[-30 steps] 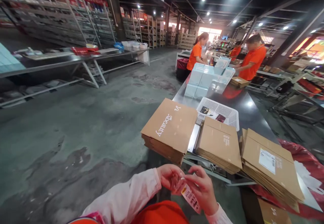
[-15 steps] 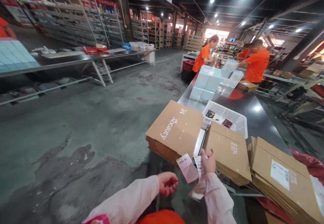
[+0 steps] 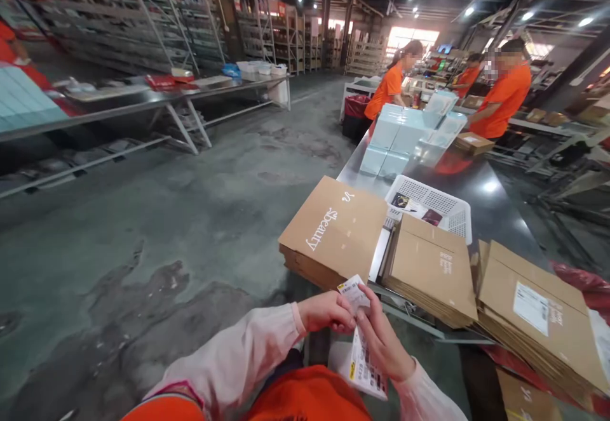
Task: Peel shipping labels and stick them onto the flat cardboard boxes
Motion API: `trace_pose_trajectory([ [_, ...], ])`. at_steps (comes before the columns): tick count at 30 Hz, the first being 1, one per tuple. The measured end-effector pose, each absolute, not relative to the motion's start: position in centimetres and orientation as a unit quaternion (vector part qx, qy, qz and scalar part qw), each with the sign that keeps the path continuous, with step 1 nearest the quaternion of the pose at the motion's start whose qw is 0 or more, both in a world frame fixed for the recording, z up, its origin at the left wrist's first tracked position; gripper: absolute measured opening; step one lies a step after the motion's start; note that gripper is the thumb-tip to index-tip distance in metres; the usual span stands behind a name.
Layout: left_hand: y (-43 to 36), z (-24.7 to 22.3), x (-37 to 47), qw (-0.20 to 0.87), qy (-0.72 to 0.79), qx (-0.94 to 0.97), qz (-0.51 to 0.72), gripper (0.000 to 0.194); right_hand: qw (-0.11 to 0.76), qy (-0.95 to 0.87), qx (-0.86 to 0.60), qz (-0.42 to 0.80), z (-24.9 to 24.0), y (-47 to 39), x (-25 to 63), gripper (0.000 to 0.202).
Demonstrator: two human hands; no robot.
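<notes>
A strip of white printed labels (image 3: 366,367) hangs between my two hands, with barcodes and yellow marks on it. Its upper end stands up above my fingers and the lower part dangles below them. My right hand (image 3: 385,340) holds the strip between thumb and fingers. From the other side my left hand (image 3: 326,312) meets it, fingers curled and pinching the label's edge. Just beyond the hands lies a stack of flat brown cartons (image 3: 336,227) marked "beauty".
On the metal table (image 3: 505,208) are a smaller carton stack (image 3: 431,262), another stack (image 3: 528,307) bearing a white shipping label, a white perforated basket (image 3: 460,214) with small items, and light-blue boxes (image 3: 400,130). Co-workers in orange (image 3: 508,100) stand at the far end.
My left hand has moved up and right to the label strip and closed on its edge. The right hand has drawn the labels down and toward my body.
</notes>
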State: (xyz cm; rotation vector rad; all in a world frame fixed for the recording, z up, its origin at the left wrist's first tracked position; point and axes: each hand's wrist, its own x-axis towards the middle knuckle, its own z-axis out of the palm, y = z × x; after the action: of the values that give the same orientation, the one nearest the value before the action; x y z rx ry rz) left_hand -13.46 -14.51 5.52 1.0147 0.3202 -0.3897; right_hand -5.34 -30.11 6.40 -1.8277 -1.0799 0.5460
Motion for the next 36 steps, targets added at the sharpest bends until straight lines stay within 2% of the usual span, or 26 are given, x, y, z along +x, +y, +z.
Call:
trace_pose_trajectory([
  [4,-14.8,5.6,-14.0,0.855,0.166,0.458,-0.178,0.011,0.432,-0.467,-0.725,0.266,8.0,-30.1,-5.7,0.049],
  [11,-14.5,5.4,-14.2,0.870,0.167,0.430,-0.175,0.012,0.411,-0.506,-0.714,0.257,8.1,-29.7,-6.2,0.044],
  [16,-14.0,5.5,-14.5,0.890,0.150,0.390,-0.183,0.017,0.461,-0.524,-0.696,0.169,8.0,-29.4,-5.8,0.036],
  [18,-13.8,5.7,-14.7,0.899,0.145,0.366,-0.192,0.018,0.448,-0.577,-0.666,0.154,8.8,-29.3,-5.5,0.031],
  [23,-13.3,5.4,-14.8,0.914,0.142,0.327,-0.195,0.016,0.412,-0.638,-0.639,0.125,10.0,-29.1,-5.0,0.034],
  [27,-12.3,4.8,-15.2,0.909,0.150,0.365,-0.133,0.016,0.439,-0.579,-0.683,0.077,9.4,-28.5,-4.9,0.008],
  [31,-11.0,5.2,-15.8,0.870,0.115,0.478,-0.025,0.045,0.477,-0.504,-0.712,0.102,9.1,-27.4,-5.5,0.015],
  [36,-10.1,5.1,-16.0,0.801,0.082,0.589,0.064,0.028,0.481,-0.443,-0.740,0.158,8.6,-26.1,-6.5,0.022],
])
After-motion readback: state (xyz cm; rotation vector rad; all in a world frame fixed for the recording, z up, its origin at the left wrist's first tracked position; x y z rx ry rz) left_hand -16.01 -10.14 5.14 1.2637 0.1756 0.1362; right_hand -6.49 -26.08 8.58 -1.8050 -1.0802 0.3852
